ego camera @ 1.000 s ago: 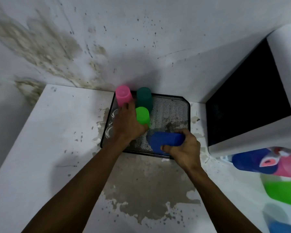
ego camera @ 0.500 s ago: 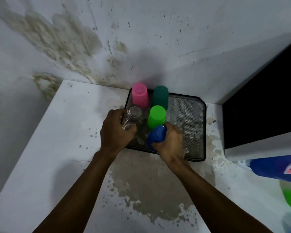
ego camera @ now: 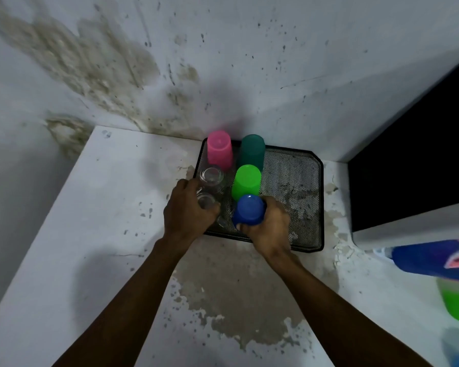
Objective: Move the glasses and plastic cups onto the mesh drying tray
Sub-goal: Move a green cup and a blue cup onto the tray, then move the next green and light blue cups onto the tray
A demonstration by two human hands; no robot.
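Note:
A black mesh drying tray (ego camera: 297,181) lies on the white counter against the wall. Upside down on its left half stand a pink cup (ego camera: 219,150), a dark green cup (ego camera: 252,152) and a bright green cup (ego camera: 246,183). A clear glass (ego camera: 212,176) stands in front of the pink cup. My left hand (ego camera: 187,210) wraps a second clear glass (ego camera: 206,202) at the tray's front left. My right hand (ego camera: 268,227) grips an upside-down blue cup (ego camera: 249,210) standing on the tray in front of the bright green cup.
A dark opening (ego camera: 414,160) in a white unit borders the tray on the right. Blurred blue, pink and green plastic items (ego camera: 435,260) sit at the right edge. The stained wall (ego camera: 170,62) rises just behind the tray. The counter (ego camera: 90,221) has peeling paint.
The blue cup has gone from lying on its side to standing upside down in my right hand. My left hand left the bright green cup and closed around a clear glass.

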